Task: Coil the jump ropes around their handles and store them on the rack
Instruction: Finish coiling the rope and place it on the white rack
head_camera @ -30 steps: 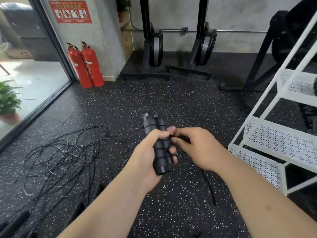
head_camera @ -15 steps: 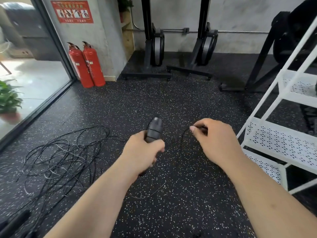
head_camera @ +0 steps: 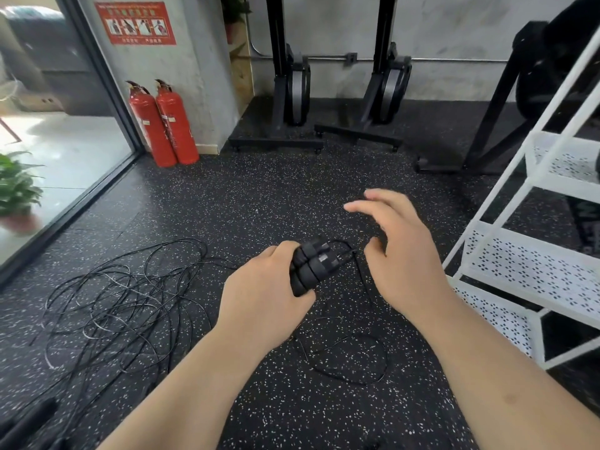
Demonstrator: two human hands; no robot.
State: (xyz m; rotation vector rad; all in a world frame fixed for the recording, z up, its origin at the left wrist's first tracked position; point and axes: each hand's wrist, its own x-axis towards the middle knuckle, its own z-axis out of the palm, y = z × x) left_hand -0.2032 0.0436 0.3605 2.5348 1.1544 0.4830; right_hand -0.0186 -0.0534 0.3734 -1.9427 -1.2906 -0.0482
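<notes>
- Rope pile (head_camera: 123, 306): tangled black cords on the floor, well left of the rack (head_camera: 519, 264), w/ a few spare grips at the pile's near edge. Looks untouched, so most of the job is prob. still to do.
- L hand (head_camera: 269, 293): left of the rack, fingers (head_camera: 282, 251) curled tight round the handles (head_camera: 313, 264). The 2 black grips are held side by side, tips pointing toward the rack.
- Loose cord (head_camera: 354, 362): leaves the handle tips, drops and loops on the floor below the hands, near the rack's bottom shelf. Can't tell if any turns are on the grips yet; judging by the slack, coiling is early or mid-way.
- R hand (head_camera: 402, 254): between the handles and the rack, just beside the handle tips. Fingers (head_camera: 367, 207) spread and slightly blurred, pinching nothing, cord passing close by the thumb.
- Rack: white perforated shelves, no coiled rope visible on the parts in view. Storing step not yet done.
</notes>
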